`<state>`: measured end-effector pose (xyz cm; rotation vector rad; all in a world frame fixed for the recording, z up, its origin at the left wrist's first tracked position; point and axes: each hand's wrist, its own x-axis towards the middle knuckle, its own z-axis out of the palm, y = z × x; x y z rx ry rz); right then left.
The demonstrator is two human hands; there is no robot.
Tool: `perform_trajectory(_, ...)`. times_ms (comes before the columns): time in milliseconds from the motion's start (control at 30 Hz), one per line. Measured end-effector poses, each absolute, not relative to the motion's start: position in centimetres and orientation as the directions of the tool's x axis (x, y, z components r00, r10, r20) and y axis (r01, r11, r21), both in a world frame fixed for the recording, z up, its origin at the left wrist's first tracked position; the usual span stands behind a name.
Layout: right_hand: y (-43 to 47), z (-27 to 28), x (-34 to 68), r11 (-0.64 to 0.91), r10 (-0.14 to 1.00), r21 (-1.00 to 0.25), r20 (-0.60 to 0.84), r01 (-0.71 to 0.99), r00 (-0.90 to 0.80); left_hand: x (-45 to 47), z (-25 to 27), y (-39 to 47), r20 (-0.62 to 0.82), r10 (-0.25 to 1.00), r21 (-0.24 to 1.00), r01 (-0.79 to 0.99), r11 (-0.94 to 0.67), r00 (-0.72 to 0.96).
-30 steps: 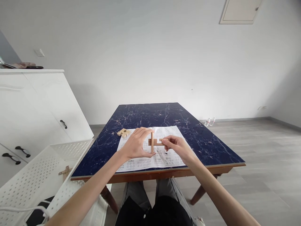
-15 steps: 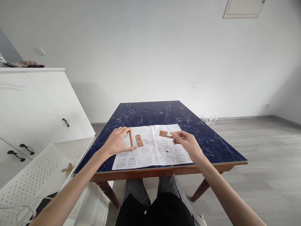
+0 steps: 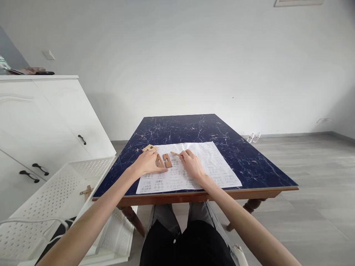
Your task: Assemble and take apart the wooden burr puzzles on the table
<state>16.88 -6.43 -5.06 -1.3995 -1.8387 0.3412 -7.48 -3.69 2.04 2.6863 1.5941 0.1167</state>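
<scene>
A printed paper sheet lies on the blue marbled table. At its left side, my left hand is low, with thumb and fingers around a flat wooden puzzle piece that has a cut-out. Just right of it a second notched wooden puzzle piece lies flat on the paper, close to my thumb. My right hand pinches a third wooden puzzle piece, seen nearly edge-on and pointing left. Beyond my left fingers is a pale wooden puzzle, partly covered by that hand.
A white perforated rack stands left of the table, with a wooden piece in it. White cabinets rise behind it. Clear bottles stand on the floor by the wall. The table's front edge is near my lap.
My right hand has moved left with its piece, now turned nearly edge-on. My left hand has lowered its piece beside the one on the paper. The pale puzzle has come into sight.
</scene>
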Motion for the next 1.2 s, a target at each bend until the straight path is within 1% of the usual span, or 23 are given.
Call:
perform_trajectory(133,-6.3,-5.7,16.3,0.447,0.871,-0.463,0.42,0.765,-0.255,-7.7,0.6,-3.6,0.073,0.886,0.06,0.885,-0.462,0.458)
perform_trajectory(233,-6.3,-5.8,16.0,0.503,0.845,-0.377,0.405,0.778,-0.35,-7.8,-0.2,-3.9,0.094,0.883,0.067,0.882,-0.466,0.459)
perform_trajectory(367,-6.9,-5.3,15.8,0.558,0.813,-0.309,0.39,0.77,-0.432,-7.8,-0.6,-4.5,0.152,0.87,0.087,0.87,-0.485,0.469)
perform_trajectory(500,-7.7,-4.9,15.7,0.573,0.803,-0.29,0.387,0.766,-0.454,-7.3,-0.9,-5.2,0.205,0.844,0.12,0.843,-0.525,0.496)
perform_trajectory(600,-8.1,-4.9,15.7,0.576,0.802,-0.303,0.39,0.759,-0.452,-6.8,-1.2,-5.3,0.198,0.817,0.157,0.806,-0.571,0.541)
perform_trajectory(700,-8.0,-5.1,16.1,0.588,0.798,-0.342,0.392,0.733,-0.457,-6.2,-1.5,-4.8,0.173,0.789,0.198,0.764,-0.615,0.59)
perform_trajectory(900,-7.7,-6.1,17.9,0.566,0.82,-0.489,0.413,0.664,-0.396,-5.7,-2.3,-4.0,0.11,0.766,0.261,0.726,-0.637,0.633)
perform_trajectory(1067,-7.7,-6.9,18.5,0.545,0.836,-0.574,0.427,0.611,-0.345,-5.9,-3.2,-5.3,0.127,0.817,0.281,0.77,-0.574,0.563)
perform_trajectory(1200,-7.8,-6.9,18.5,0.542,0.839,-0.602,0.428,0.586,-0.336,-7.5,-3.8,-7.0,0.144,0.885,0.269,0.843,-0.465,0.443)
